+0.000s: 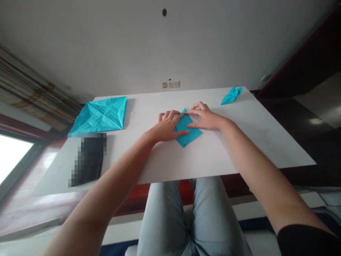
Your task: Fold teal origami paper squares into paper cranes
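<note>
A folded blue paper piece (188,134), kite-shaped, lies on the white table (239,142) in front of me. My left hand (167,126) rests on its left side, thumb pressed flat along a crease and fingers curled on the table. My right hand (204,117) lies flat over its upper right part, fingers stretched toward the paper's top tip. Both hands press the paper down; neither lifts it.
A large creased blue paper sheet (101,114) lies at the table's far left. A small finished blue paper figure (231,95) sits at the far right corner. A dark flat object (89,160), blurred out, lies near the left front edge. My knees show below the table.
</note>
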`<state>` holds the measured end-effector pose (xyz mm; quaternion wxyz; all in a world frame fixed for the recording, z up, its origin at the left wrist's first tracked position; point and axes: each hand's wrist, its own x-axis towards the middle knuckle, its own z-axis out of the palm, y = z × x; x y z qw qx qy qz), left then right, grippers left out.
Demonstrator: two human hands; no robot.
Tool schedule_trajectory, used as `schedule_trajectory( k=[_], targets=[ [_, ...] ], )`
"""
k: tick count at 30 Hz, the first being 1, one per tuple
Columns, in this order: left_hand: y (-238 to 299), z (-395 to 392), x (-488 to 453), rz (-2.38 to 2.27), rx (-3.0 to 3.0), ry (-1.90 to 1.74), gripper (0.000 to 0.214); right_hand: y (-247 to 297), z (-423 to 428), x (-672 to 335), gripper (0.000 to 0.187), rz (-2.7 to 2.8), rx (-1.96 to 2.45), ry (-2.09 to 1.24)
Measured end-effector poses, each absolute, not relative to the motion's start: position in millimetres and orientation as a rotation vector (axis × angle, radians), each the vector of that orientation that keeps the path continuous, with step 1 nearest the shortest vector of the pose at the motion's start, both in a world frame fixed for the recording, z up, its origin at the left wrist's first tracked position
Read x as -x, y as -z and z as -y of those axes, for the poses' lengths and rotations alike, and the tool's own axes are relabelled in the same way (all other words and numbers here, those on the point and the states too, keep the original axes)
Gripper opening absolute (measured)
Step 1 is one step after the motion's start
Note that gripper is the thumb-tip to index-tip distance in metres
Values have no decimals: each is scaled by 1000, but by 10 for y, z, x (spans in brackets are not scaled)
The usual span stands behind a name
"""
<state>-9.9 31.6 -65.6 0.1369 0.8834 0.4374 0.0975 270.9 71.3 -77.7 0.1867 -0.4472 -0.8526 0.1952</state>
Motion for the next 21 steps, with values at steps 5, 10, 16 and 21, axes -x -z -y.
schedule_trajectory(
  k=[5, 10, 16, 21],
  targets=[
    [641, -316, 98, -1268, -2535, -250, 101, 808, -723, -2695, 58, 2415, 1337, -459],
    [640, -311, 107, -1266, -2524, -236, 104, 887, -759, -2664, 62, 2395, 1393, -360],
    [666, -331, 109, -1239, -2504, -298, 119, 928, -797, -2603, 50, 2229, 1404, -274],
    [695, -358, 105, -1245, -2470, -368, 135, 899, -830, -2574, 28, 2117, 1466, -388]
  ],
)
